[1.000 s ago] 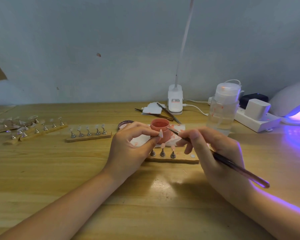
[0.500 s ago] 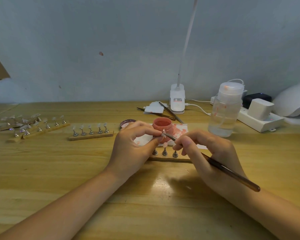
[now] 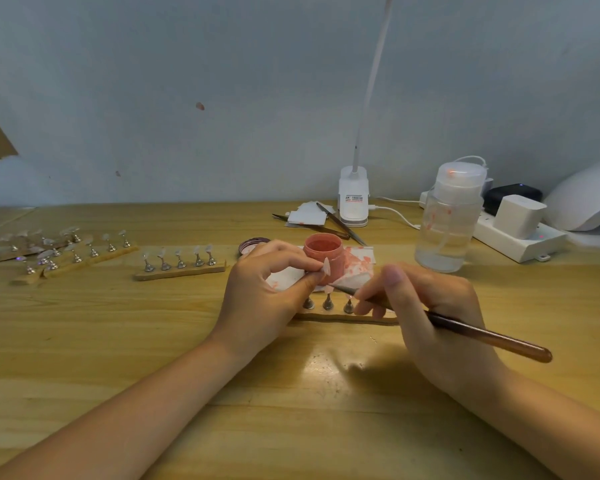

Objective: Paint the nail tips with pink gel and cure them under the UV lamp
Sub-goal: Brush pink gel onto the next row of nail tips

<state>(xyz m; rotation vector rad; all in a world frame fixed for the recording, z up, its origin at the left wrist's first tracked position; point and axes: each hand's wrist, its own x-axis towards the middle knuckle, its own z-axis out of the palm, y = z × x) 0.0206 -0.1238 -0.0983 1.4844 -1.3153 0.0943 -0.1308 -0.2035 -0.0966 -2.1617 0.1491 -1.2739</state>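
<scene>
Head view: nail tip [image 3: 326, 266] sits at table centre, pinched upright by the left hand [image 3: 267, 296] so its face meets the brush [image 3: 440, 323], gripped pen-style by the right hand [image 3: 430, 306]; gel pot [image 3: 324, 254] at twelve o'clock for dipping, UV lamp [image 3: 586, 199] at two o'clock.

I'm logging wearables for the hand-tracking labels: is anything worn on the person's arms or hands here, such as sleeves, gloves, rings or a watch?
Nothing worn shows. Both forearms are bare from the bottom edge of the picture up to the wrists, with no sleeve cuff in view. The left hand and the right hand have no gloves, and no ring, watch or bracelet is visible. The one fingernail that shows clearly, on the right hand, looks short and unpainted.
</scene>
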